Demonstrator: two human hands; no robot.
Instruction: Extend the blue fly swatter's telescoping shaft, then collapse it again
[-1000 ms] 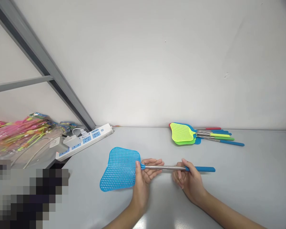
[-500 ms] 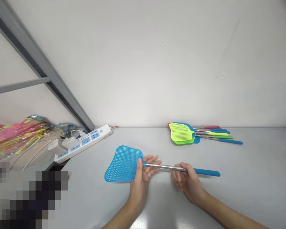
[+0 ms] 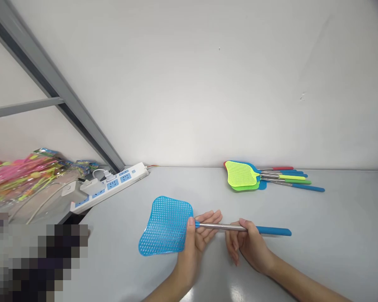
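Note:
A blue fly swatter (image 3: 166, 226) with a perforated head, a metal shaft and a blue handle lies across both my hands above the table. My left hand (image 3: 193, 243) holds it where head meets shaft, thumb pressed on top and the other fingers stretched out beneath. Near the front of the blue grip, my right hand (image 3: 250, 243) pinches the swatter between thumb and fingers. Farther back, by the wall, lies a pile of fly swatters (image 3: 242, 174) with yellow, green, blue and red parts, their handles pointing right.
A white power strip (image 3: 113, 186) with plugs and cables lies at the back left. Beyond it are clear plastic bags (image 3: 25, 176) of colourful items. A grey metal frame (image 3: 66, 100) slants along the left. The white wall (image 3: 189, 84) borders the grey table (image 3: 334, 235).
My left hand has shifted right and slightly nearer me with the swatter's head, so the visible shaft between my hands is shorter. The head is tilted more towards me. My right hand has barely moved.

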